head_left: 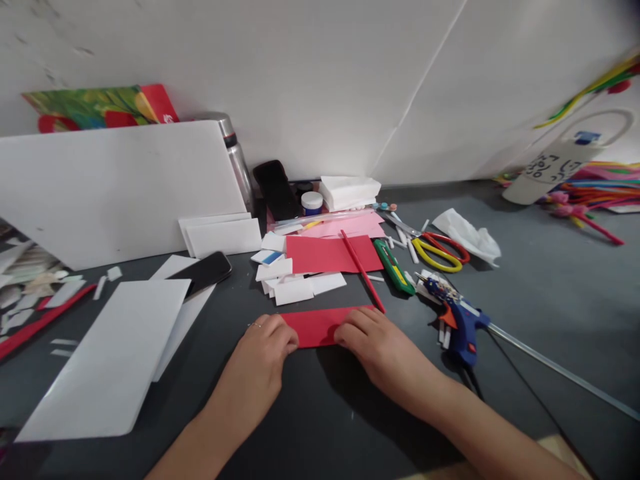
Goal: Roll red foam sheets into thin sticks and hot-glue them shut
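A strip of red paper lies on the dark table right in front of me, its long side running left to right. My left hand grips its left end, fingers bent over the edge. At the right end my right hand pinches the same strip, fingers curled and thumb low. Just beyond it rests a larger red paper sheet, with a thin red paper stick lying slantwise across it. The stick's near tip reaches close to my right hand. Small white paper pieces are scattered behind the strip.
At right lie a blue glue gun with a long glue stick, scissors and a green cutter. White boards and a phone are at left. A large white board leans before a metal bottle.
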`<state>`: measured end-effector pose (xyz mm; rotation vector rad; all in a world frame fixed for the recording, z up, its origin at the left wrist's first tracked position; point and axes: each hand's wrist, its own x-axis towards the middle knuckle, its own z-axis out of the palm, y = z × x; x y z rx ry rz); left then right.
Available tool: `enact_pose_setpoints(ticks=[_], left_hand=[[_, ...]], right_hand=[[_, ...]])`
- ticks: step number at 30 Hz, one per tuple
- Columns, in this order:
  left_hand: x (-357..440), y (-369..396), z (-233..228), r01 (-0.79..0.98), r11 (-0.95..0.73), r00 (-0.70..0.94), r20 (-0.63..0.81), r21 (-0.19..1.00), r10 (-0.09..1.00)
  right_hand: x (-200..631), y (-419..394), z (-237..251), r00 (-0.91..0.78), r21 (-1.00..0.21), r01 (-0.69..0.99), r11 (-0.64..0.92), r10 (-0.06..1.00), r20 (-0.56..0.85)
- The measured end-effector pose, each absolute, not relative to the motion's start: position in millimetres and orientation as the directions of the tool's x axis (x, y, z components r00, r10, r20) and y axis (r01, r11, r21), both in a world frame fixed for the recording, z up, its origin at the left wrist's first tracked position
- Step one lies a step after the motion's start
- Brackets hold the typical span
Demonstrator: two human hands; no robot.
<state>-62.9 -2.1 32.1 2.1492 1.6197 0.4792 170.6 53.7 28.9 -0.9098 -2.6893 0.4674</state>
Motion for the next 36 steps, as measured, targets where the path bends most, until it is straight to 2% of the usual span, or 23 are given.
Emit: enact_pose_setpoints(ticks=[4,13,17,21,25,29,36], left_hand=[[-67.5,-0.1,33.7,0.825,-0.228,0.269,-0.005,0.517,0.963],[-69.7,2.0,36.6,0.804,-0.253,0.28,0.033,0.538,0.959],[-74.9,3.3,33.7,0.767,-0.341,0.354,0.085,0.544,0.931],[-78.4,2.0,29.9,0.774,-0.468,0.448,0.153,0.426,0.881],[-77.1,-0.6,30.5,0.789,-0.551,0.519,0.184,0.273,0.835],[-70.9,-3.3,32.8,0.81,-0.578,0.558,0.17,0.097,0.812],[-53.0,-12.3,23.8,0.803,-0.581,0.595,0.144,-0.131,0.791]], right_hand=[[170.6,55.8,30.8,-0.739,-0.422,0.544,0.725,0.653,0.168],[170.1,59.1,33.2,-0.688,-0.498,0.569,0.654,0.711,0.148],[169.9,59.8,31.6,-0.662,-0.535,0.567,0.626,0.733,0.157],[170.5,62.7,32.6,-0.654,-0.576,0.569,0.587,0.748,0.116],[171.8,64.5,33.9,-0.644,-0.552,0.605,0.574,0.76,0.085],[172.9,64.7,34.3,-0.644,-0.551,0.61,0.57,0.762,0.076],[174.9,63.5,32.2,-0.633,-0.553,0.619,0.558,0.771,0.069]])
